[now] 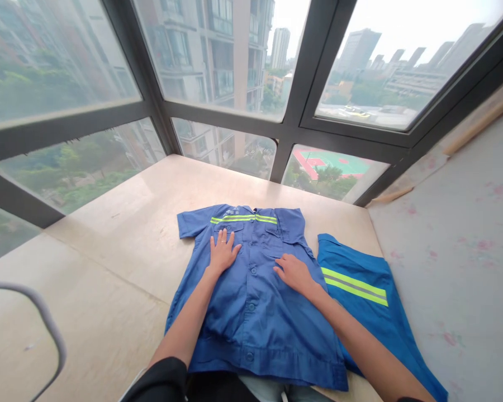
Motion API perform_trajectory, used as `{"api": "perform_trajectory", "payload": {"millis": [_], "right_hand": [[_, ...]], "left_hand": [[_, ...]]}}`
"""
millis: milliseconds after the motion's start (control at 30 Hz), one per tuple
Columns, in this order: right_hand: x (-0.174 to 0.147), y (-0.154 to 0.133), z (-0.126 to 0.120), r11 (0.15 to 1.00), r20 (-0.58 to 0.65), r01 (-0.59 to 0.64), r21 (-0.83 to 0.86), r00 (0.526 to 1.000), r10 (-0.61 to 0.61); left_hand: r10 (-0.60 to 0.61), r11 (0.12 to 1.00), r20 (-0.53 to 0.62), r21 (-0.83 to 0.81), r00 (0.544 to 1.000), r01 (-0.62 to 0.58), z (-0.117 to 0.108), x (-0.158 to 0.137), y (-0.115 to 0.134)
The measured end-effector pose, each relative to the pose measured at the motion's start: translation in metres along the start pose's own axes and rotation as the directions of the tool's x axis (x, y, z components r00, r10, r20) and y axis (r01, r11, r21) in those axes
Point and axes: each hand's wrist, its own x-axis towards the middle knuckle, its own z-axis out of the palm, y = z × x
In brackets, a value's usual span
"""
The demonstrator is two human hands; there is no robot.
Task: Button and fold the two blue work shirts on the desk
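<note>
While the blue shirt lay front-up at six o'clock in the view, the left hand rested on it at its eleven o'clock, open, fingers fanned; the right hand, loosely open, fingers bent, touched its two o'clock. At three lay a brighter blue garment.

Cannot read any word, brand or number. Can make out only small pale marks on the blue shirt, a little beyond the left hand, along the far edge of the yellow-green striped band; too small and blurred for telling whether letters or pattern.
</note>
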Motion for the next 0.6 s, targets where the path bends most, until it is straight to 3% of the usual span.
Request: {"api": "perform_trajectory", "payload": {"millis": [133,300,467,600], "right_hand": [[0.015,0.003,-0.011,0.997,0.071,-0.067,0.026,0.995,0.065],[0.03,0.004,-0.019,0.965,0.064,-0.115,0.237,0.993,0.103],[0.043,-0.001,-0.012,0.909,-0.052,-0.024,0.416,0.997,0.05],[0.065,-0.003,0.004,0.881,-0.195,0.151,0.447,0.978,-0.069]], "left_hand": [[0.09,0.996,-0.059,0.005,0.994,-0.09,0.007,0.013,-0.009],[0.09,0.996,-0.127,0.0,0.988,-0.091,0.008,0.017,-0.01],[0.055,0.998,-0.118,-0.022,0.992,-0.058,-0.003,0.015,0.001],[0.033,0.984,-0.086,-0.172,0.996,-0.047,-0.016,0.014,0.022]]}}
